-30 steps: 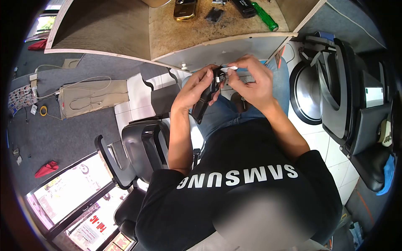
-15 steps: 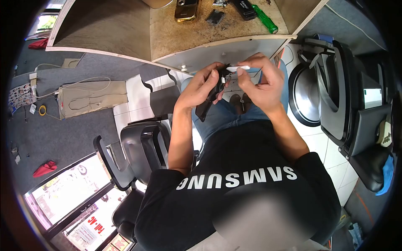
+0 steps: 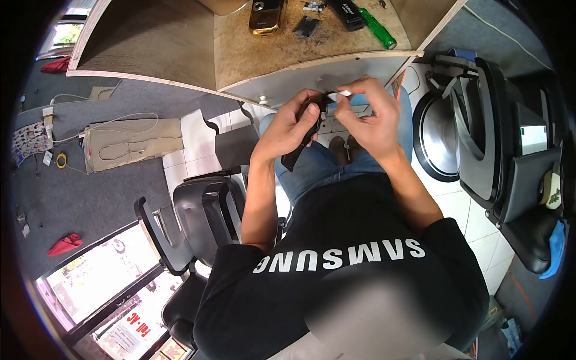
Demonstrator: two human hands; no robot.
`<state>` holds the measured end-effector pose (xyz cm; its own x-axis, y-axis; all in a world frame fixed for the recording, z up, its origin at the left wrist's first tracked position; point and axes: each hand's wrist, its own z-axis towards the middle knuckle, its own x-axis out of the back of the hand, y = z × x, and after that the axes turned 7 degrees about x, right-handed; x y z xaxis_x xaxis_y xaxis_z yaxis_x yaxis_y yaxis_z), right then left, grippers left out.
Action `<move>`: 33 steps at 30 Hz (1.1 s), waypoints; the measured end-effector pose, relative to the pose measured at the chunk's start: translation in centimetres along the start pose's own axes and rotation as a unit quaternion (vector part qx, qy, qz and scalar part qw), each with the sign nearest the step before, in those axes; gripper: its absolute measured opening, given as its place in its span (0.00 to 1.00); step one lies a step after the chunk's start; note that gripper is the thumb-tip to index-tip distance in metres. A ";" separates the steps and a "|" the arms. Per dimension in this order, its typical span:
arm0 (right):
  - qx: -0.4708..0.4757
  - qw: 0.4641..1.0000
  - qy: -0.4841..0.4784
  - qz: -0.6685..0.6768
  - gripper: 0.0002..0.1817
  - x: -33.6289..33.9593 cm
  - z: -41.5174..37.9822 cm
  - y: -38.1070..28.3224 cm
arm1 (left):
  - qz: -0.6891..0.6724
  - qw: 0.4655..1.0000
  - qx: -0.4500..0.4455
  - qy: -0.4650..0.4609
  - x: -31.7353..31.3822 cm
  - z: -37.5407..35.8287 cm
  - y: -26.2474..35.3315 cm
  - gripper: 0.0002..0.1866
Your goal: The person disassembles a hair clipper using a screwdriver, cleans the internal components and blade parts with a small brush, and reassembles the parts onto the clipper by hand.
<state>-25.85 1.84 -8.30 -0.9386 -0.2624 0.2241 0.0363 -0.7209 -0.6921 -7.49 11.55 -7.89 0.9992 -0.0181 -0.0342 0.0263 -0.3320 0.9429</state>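
My left hand (image 3: 287,129) is wrapped round a black hair clipper (image 3: 292,159), held tilted above my lap; my fingers cover much of its body. A shiny part shows near its upper end. Between the thumb and fingers of my right hand (image 3: 373,114) is a small white cleaning brush (image 3: 341,95). The brush's dark tip meets the upper end of the clipper, though the exact contact is too small to make out.
Above my hands, a wooden shelf (image 3: 282,54) bears a gold device (image 3: 266,18), a black Kemei clipper (image 3: 346,14), a green-handled tool (image 3: 378,29) and a small dark piece (image 3: 306,26). Black salon chairs (image 3: 207,210) stand to the left and right (image 3: 480,138).
My right hand has shifted slightly left with the brush, closer to the clipper's end. My left hand has turned the clipper a little, so less of its shiny part shows.
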 end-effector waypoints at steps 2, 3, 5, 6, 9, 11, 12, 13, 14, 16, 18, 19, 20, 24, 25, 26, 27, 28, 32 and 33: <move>-0.052 0.996 0.046 0.047 0.08 -0.1 -0.1 0.0 | -0.002 1.000 0.001 0.012 -0.2 -0.1 -0.2 0.28; -0.079 0.992 0.069 0.070 0.08 -0.2 -0.2 -0.1 | -0.007 1.000 0.000 0.016 -0.2 -0.1 -0.2 0.28; -0.094 0.988 0.028 0.116 0.08 -0.2 0.0 -0.6 | -0.006 1.000 0.000 0.015 -0.2 -0.1 -0.3 0.28; -0.101 0.985 0.008 0.138 0.07 -0.1 0.1 -0.8 | 0.000 1.000 0.000 0.011 -0.1 -0.1 -0.3 0.28; -0.019 1.000 0.006 -0.007 0.07 -0.3 -0.2 0.2 | 0.017 1.000 -0.009 0.017 -0.2 0.1 -0.4 0.29; -0.054 0.996 0.053 0.037 0.07 -0.4 -0.1 0.2 | 0.020 0.999 -0.013 0.022 -0.3 0.1 -0.4 0.29; -0.072 0.993 0.076 0.059 0.07 -0.5 -0.1 0.1 | 0.018 1.000 -0.012 0.020 -0.3 0.0 -0.4 0.29; -0.079 0.993 0.054 0.073 0.07 -0.5 0.0 0.1 | 0.015 1.000 -0.011 0.018 -0.3 0.0 -0.3 0.29; -0.086 0.992 0.032 0.087 0.07 -0.5 0.2 0.0 | 0.015 1.000 -0.009 0.017 -0.3 0.0 -0.3 0.29; -0.104 0.991 0.028 0.083 0.06 -0.5 0.2 0.1 | 0.014 1.000 -0.005 0.016 -0.3 -0.1 -0.2 0.29; -0.123 0.989 0.063 0.050 0.06 -0.8 0.0 0.6 | 0.031 0.999 -0.012 0.002 0.0 0.2 -0.6 0.34; -0.152 0.982 0.072 0.089 0.05 -0.7 -0.1 1.0 | 0.039 0.999 -0.016 -0.004 0.1 0.2 -0.7 0.36; -0.182 0.972 0.082 0.127 0.05 -0.5 -0.2 1.5 | 0.040 0.999 -0.029 0.005 0.1 0.0 -0.7 0.36; -0.244 0.939 0.086 0.227 0.03 0.5 -0.7 3.7 | 0.025 0.997 -0.064 0.023 -0.4 -0.5 0.3 0.37; -0.249 0.938 0.082 0.228 0.03 0.5 -0.7 3.7 | 0.016 0.997 -0.069 0.026 -0.6 -0.5 0.4 0.37; -0.252 0.935 0.072 0.238 0.03 0.5 -0.8 3.5 | 0.009 0.998 -0.069 0.012 -0.6 -0.4 0.4 0.36; -0.256 0.932 0.062 0.248 0.03 0.4 -0.7 3.1 | 0.003 0.998 -0.070 -0.003 -0.7 -0.1 0.5 0.36; -0.259 0.929 0.052 0.258 0.03 0.3 -0.6 2.8 | -0.003 0.997 -0.070 -0.017 -0.7 0.1 0.5 0.35; -0.248 0.947 0.041 0.201 0.04 -0.2 -0.5 2.6 | -0.018 1.000 -0.018 -0.009 -0.9 0.7 -0.7 0.30; -0.245 0.949 0.041 0.194 0.04 -0.2 -0.5 2.6 | -0.015 1.000 -0.015 -0.003 -1.0 0.8 -0.7 0.29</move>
<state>-25.74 0.39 -10.49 -0.9117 -0.3814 -0.1527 0.2393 -0.1910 -0.9520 -8.49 11.07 -8.75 0.9978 -0.0143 -0.0646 0.0572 -0.3040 0.9510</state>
